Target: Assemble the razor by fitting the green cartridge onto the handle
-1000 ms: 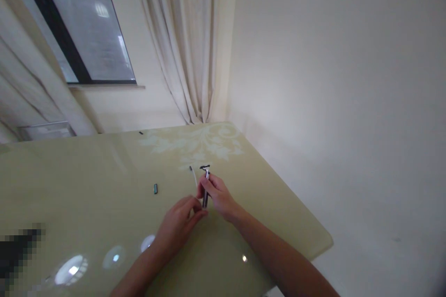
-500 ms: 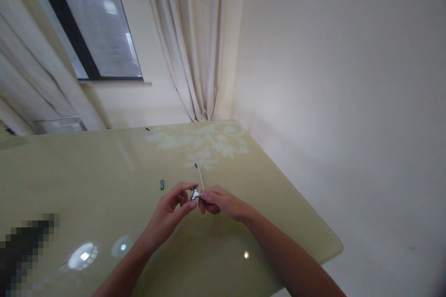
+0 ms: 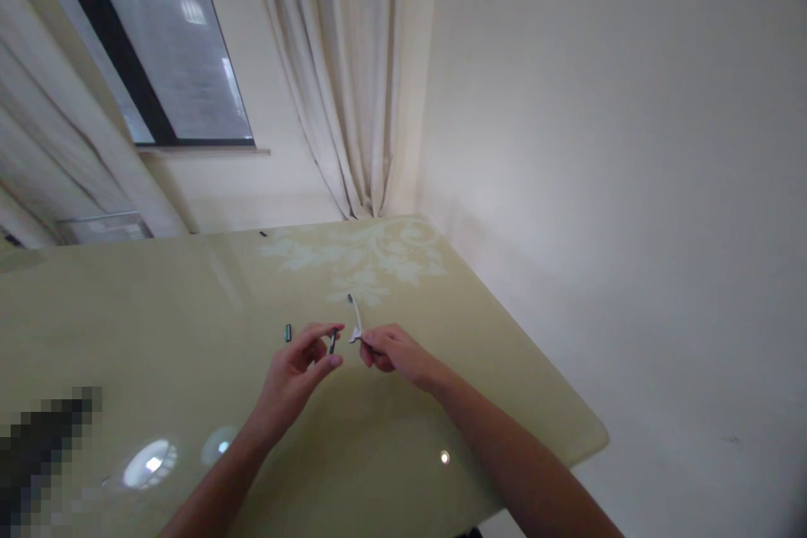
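Between the thumb and forefinger of my left hand [image 3: 306,361] is a small dark cartridge [image 3: 333,340], held on end. Closed fingers of my right hand [image 3: 394,351] grip a small silvery handle piece [image 3: 356,335], its head pointing left. A narrow gap separates the two parts. Just beyond my right fingers, a thin white stick [image 3: 356,311] with a dark tip lies on the table. Another small dark greenish cartridge [image 3: 288,333] lies to the left of my left hand.
The glossy pale green table [image 3: 157,328] has a floral pattern at its far corner. A tiny dark item [image 3: 263,234] lies near the far edge. Curtains [image 3: 340,59], a window and a wall stand behind; a pixelated dark shape [image 3: 44,445] is at lower left.
The dark cartridge has come apart from the silvery head, moving left with my left hand. My right hand still grips the handle piece. The view has shifted slightly.
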Demonstrator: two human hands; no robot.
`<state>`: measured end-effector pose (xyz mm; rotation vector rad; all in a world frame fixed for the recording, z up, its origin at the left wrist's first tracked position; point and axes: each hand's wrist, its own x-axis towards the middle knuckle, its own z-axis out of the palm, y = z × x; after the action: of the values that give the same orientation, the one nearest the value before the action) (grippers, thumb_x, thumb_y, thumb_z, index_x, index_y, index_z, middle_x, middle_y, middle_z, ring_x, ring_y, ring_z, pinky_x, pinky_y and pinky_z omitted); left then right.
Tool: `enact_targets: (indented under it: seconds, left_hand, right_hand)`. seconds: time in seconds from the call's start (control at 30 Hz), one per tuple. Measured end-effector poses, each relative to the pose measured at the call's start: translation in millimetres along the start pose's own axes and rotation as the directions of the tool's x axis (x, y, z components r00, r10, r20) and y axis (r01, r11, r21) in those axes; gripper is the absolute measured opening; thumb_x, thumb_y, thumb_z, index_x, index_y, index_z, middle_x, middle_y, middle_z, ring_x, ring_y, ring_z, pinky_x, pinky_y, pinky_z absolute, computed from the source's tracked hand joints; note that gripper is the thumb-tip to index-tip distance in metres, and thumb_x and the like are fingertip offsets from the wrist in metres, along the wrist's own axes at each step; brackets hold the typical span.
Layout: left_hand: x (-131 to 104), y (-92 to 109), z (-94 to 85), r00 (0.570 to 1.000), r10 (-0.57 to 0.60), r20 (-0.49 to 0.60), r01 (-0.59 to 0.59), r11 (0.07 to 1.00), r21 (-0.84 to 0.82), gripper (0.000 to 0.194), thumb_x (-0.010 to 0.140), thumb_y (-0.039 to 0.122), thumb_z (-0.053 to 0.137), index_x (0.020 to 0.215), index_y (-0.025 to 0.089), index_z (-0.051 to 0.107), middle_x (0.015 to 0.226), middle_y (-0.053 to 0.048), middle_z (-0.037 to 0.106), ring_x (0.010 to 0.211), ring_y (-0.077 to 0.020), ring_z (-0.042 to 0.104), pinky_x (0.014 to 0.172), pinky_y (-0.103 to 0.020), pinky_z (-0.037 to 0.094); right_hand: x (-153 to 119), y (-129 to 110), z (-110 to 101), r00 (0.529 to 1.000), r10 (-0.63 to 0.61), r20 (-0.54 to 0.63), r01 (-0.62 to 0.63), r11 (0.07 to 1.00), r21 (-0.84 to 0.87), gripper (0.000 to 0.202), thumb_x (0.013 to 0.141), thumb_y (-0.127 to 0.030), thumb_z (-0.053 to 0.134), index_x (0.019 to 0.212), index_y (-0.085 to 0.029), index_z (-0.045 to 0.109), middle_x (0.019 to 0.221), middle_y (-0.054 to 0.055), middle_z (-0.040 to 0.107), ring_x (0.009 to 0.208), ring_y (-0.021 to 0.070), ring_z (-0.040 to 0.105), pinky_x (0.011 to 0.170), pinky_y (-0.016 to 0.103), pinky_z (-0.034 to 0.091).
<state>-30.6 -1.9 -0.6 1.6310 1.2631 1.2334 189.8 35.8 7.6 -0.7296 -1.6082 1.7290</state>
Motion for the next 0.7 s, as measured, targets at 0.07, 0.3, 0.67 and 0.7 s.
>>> enact_targets:
  seconds: [0.07,0.3,0.67,0.7]
  left_hand:
    - [5,-5,1.6,0.998,0.031,-0.047,-0.025,0.993,0.119,0.049,0.082,0.051,0.076,0.123,0.024,0.074,0.089,-0.003,0.066,0.068,-0.0148,0.052,0.065,-0.027,0.045]
    - [57,6,57.6,0.965,0.051,0.256,-0.179,0.843,0.507,0.039,0.080,0.040,0.081,0.114,0.021,0.077,0.099,-0.006,0.074,0.085,-0.0219,0.064,0.081,-0.033,0.049]
    - [135,-9,143.2,0.962,-0.132,0.240,-0.032,0.815,0.578,0.035,0.080,0.038,0.078,0.107,0.016,0.079,0.085,-0.008,0.078,0.079,-0.0235,0.071,0.068,-0.030,0.044]
    - [134,-10,144.0,0.963,-0.131,0.236,-0.030,0.817,0.575,0.040,0.080,0.039,0.078,0.112,0.016,0.078,0.086,-0.008,0.078,0.080,-0.0233,0.072,0.067,-0.029,0.044]
  right_hand:
    - [5,1,-8,0.992,-0.031,-0.124,0.045,0.993,0.107,0.055,0.093,-0.068,0.054,0.070,-0.018,0.061,0.047,-0.010,0.030,0.044,0.0076,0.020,0.047,0.025,0.016]
    - [18,-2,-57,0.796,-0.110,-0.595,0.295,0.929,0.223,0.054,0.085,-0.072,0.060,0.070,-0.020,0.056,0.044,-0.013,0.025,0.040,0.0058,0.014,0.043,0.023,0.012]
    - [20,9,-78,0.605,-0.027,-0.796,0.298,0.935,0.194,0.055,0.084,-0.072,0.058,0.065,-0.021,0.053,0.044,-0.012,0.026,0.039,0.0069,0.020,0.039,0.022,0.020]
    - [20,9,-78,0.600,-0.018,-0.800,0.292,0.936,0.198,0.054,0.085,-0.071,0.058,0.065,-0.021,0.052,0.044,-0.012,0.027,0.039,0.0069,0.021,0.039,0.021,0.020]
